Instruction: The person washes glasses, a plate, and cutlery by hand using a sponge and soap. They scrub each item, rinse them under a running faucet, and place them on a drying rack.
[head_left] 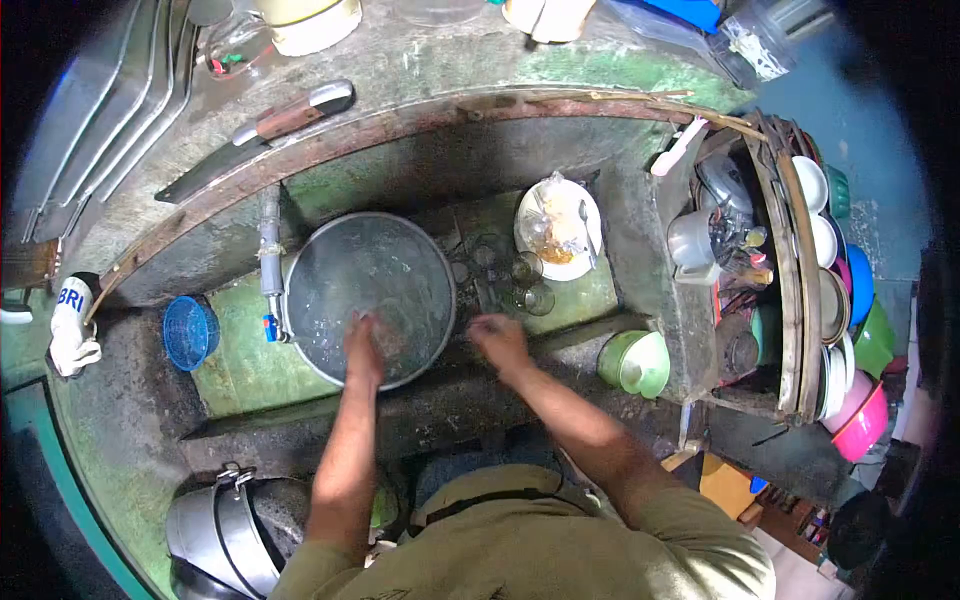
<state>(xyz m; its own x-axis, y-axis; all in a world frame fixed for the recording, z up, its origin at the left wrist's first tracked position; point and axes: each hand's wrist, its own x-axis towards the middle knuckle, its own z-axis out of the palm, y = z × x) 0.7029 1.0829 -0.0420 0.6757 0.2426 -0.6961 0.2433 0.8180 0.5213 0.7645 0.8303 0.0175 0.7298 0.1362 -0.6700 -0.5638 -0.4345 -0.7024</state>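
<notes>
Below, round basin [372,215], perhaps metal, transparent glasses [538,298]

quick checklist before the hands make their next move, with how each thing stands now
1. Large round grey basin holds water: ok.
2. Left hand, over the basin, is empty: cannot tell, grip unclear.
3. Right hand is empty: cannot tell, palm hidden.
4. White round plate is cleared: not ok, food scraps and clear plastic lie on it.
5. Clear drinking glasses are outside the basin: ok.
6. Long dark-bladed knife is away from both hands: ok.
</notes>
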